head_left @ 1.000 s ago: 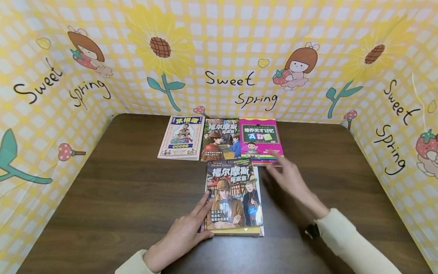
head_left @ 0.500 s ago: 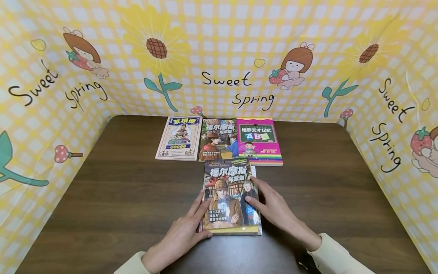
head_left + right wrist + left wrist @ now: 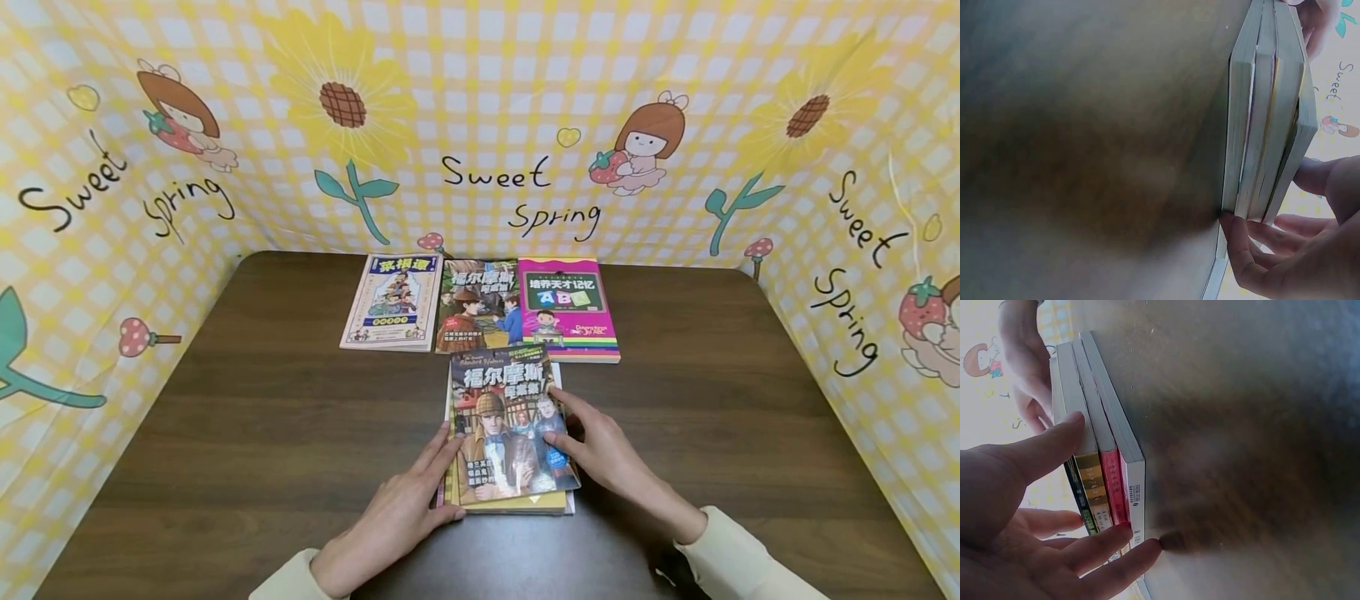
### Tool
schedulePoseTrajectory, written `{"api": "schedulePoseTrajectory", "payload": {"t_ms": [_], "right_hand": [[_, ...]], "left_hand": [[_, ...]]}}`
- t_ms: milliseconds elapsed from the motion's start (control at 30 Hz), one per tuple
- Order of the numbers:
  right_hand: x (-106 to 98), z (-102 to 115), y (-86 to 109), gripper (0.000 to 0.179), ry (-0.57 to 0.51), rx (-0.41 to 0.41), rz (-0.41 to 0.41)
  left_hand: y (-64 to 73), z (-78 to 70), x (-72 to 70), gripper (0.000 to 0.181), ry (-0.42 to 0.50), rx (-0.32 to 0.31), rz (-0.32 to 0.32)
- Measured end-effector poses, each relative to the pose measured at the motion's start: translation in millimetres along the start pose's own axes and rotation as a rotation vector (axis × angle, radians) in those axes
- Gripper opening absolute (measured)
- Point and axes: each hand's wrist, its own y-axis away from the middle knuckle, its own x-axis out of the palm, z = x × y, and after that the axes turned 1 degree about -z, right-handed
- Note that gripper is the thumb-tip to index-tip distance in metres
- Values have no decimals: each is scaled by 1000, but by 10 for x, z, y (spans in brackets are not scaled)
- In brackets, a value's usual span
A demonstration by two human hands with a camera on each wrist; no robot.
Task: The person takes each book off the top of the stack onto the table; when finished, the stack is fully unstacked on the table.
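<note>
A stack of several paperback books lies mid-table, topped by a dark detective-story book (image 3: 498, 417) with a man in a checked cap on its cover. This top book sits slightly turned on the yellow-edged book (image 3: 513, 504) below. My left hand (image 3: 397, 504) rests its nearly straight fingers along the spines (image 3: 1110, 487), thumb on the near edge. My right hand (image 3: 607, 450) holds the top book's right side, thumb on the cover and fingers at the page edges (image 3: 1266, 125). Beyond lie a white-and-blue book (image 3: 393, 304), another detective book (image 3: 480, 308) and a pink ABC book (image 3: 570, 312).
The dark wooden table (image 3: 247, 417) extends on both sides of the stack. A yellow checked cloth (image 3: 480, 92) with printed flowers stands as a wall behind and along both sides. The three far books lie side by side near the back edge.
My right hand came from near the pink book to the stack's right side. The top book has since turned and slid slightly right. My left hand stays at the spines.
</note>
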Motion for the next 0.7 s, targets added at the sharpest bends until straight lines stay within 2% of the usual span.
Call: {"api": "schedulePoseTrajectory", "payload": {"t_ms": [367, 633, 700], "right_hand": [[-54, -19, -39, 57, -90, 20, 2], [-87, -7, -46, 53, -181, 65, -11], [-110, -10, -46, 53, -230, 83, 0]], "left_hand": [[5, -6, 5, 85, -15, 4, -30], [0, -10, -10, 81, -9, -14, 4], [-4, -11, -13, 81, -10, -14, 10]]}}
